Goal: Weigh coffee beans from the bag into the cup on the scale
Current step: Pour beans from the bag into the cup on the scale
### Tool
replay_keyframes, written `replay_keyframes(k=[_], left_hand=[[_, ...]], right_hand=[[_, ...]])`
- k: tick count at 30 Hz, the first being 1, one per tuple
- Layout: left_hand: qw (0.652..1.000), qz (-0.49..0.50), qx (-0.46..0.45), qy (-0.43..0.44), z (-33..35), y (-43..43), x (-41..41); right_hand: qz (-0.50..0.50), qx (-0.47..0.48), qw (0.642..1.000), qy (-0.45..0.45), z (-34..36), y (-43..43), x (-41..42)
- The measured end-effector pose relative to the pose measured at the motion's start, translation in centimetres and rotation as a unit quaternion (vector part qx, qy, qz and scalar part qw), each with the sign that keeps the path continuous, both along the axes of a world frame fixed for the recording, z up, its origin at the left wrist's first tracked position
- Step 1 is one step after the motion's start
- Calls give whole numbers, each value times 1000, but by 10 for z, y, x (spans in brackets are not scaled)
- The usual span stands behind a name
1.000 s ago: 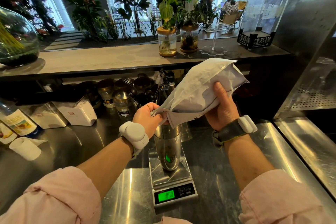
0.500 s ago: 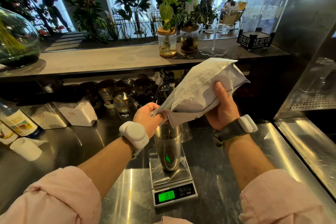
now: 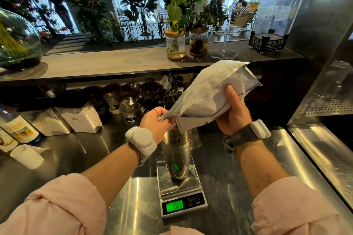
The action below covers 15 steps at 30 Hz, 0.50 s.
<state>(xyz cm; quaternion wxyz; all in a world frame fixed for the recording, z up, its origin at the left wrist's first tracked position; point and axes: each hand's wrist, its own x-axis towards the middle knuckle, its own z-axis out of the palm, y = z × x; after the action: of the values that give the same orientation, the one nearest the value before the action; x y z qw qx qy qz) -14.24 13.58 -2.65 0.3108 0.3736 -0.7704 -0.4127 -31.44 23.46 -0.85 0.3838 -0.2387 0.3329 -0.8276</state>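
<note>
A white coffee bag (image 3: 208, 93) is tilted mouth-down over a tall steel cup (image 3: 176, 156) standing on a small scale (image 3: 180, 187). The bag's open corner dips into the cup's rim. My left hand (image 3: 154, 122) pinches the bag's mouth at the cup's top. My right hand (image 3: 234, 112) grips the raised body of the bag from below. The scale's green display (image 3: 174, 206) reads about 106.5.
White containers (image 3: 80, 118) and a labelled bottle (image 3: 18, 129) stand at the left, with a paper cup (image 3: 26, 156) lying near them. Jars and steel tins (image 3: 129, 108) crowd under the raised counter (image 3: 114, 63). A perforated metal rack (image 3: 324, 105) is on the right.
The scale reading has climbed. Both hands and the bag stay almost where they were, with the bag still tipped over the cup.
</note>
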Motion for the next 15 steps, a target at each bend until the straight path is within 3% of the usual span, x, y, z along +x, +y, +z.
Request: replay_keyframes(k=[15], left_hand=[[1000, -3, 17, 4, 4, 4, 1]], right_hand=[[13, -13, 1000, -9, -3, -2, -1]])
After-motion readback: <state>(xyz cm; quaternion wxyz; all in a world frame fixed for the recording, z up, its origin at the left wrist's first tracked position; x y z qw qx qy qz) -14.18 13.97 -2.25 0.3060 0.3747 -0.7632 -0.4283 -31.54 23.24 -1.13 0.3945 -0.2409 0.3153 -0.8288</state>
